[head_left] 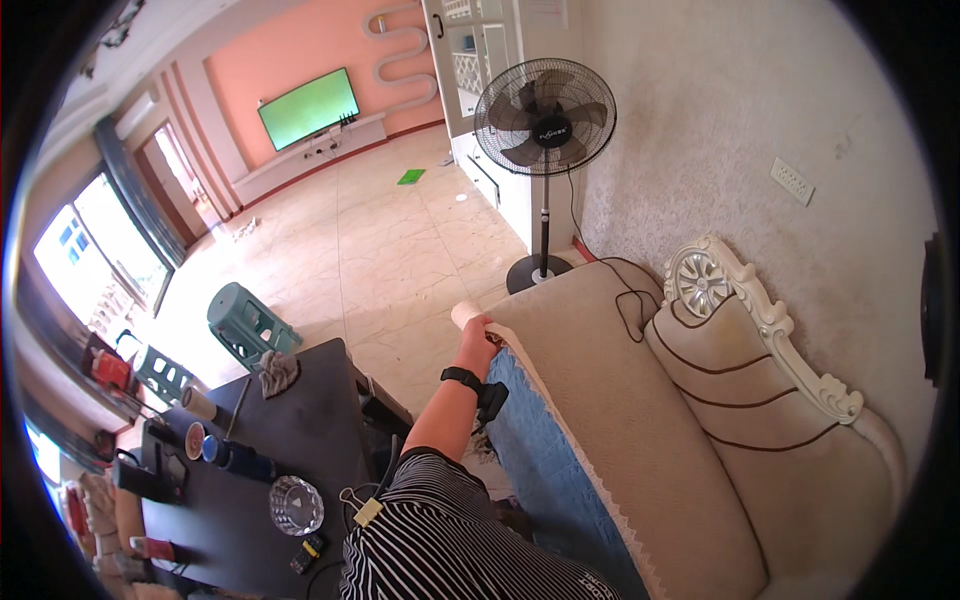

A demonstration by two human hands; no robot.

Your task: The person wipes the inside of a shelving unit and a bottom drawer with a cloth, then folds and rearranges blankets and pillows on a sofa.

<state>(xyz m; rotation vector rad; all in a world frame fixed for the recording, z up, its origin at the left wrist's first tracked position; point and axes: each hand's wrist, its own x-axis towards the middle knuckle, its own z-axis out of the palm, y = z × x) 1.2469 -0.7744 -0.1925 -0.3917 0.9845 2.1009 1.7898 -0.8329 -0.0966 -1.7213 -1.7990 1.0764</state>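
Note:
My left hand (pixel 479 338) is at the far front corner of a sofa, its fingers closed on the edge of a beige sofa cover (pixel 600 370). The cover lies over the seat, and its lace-like trim (pixel 598 475) runs along the front. Below the trim shows the sofa's blue front (pixel 545 440). A small pale, rounded shape (pixel 463 312) sits against the hand; what it is I cannot tell. On the wrist is a black band with a small device (pixel 488 400). My right hand does not show.
A black standing fan (pixel 545 215) is beyond the sofa, its cord trailing onto the seat. On the left a dark table (pixel 330 420) holds a glass ashtray (pixel 296 505), a blue bottle (pixel 238 458) and a cloth (pixel 279 374). A green stool (pixel 250 325) stands behind it.

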